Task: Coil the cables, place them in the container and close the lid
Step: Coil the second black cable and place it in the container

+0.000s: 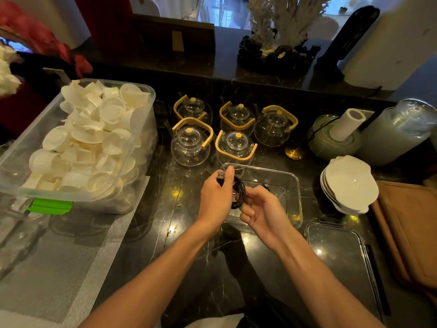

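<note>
Over the dark marble counter [189,233], both hands grip a black coiled cable [239,194].

- Holding one black cable [239,194], coiled, between two hands: left hand [216,197] and right hand [262,210].
- Sitting right under the grip: one clear container [292,185].
- Lying near the grip, down and to its right: one clear lid [335,252].
- Standing just beyond the grip: five glass teapots [190,145] with wooden handles.
- Stacking up right of the grip: white bowls [350,183], exact number impossible to tell.
- Sitting well left of the grip: one large plastic bin [132,162] of white cups, too many to count.
</note>
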Demonstrator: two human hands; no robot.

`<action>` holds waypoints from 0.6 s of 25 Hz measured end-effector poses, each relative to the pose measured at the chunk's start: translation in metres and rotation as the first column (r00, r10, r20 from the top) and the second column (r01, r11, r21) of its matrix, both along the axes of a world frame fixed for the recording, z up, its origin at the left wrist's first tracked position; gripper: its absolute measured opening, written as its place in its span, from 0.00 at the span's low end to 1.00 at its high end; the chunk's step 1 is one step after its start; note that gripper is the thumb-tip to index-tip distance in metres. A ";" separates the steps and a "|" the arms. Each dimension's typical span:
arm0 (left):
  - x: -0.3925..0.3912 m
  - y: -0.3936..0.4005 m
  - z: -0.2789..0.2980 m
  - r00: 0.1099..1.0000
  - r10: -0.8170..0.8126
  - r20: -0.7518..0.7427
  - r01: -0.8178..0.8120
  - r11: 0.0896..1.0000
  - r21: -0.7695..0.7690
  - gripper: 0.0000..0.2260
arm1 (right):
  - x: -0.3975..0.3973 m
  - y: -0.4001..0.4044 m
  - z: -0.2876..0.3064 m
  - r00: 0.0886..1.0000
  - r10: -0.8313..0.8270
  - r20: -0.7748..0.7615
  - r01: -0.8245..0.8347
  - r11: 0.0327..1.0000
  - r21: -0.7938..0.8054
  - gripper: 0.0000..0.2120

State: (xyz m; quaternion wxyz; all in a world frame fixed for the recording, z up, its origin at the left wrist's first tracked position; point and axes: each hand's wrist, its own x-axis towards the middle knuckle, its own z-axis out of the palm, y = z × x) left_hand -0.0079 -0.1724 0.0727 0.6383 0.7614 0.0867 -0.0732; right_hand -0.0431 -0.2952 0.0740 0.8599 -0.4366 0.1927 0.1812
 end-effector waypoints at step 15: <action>0.004 -0.002 -0.018 0.988 -0.155 -0.005 0.155 0.981 0.119 0.22 | -0.001 0.011 -0.022 0.980 0.019 0.200 0.127 0.713 -0.690 0.11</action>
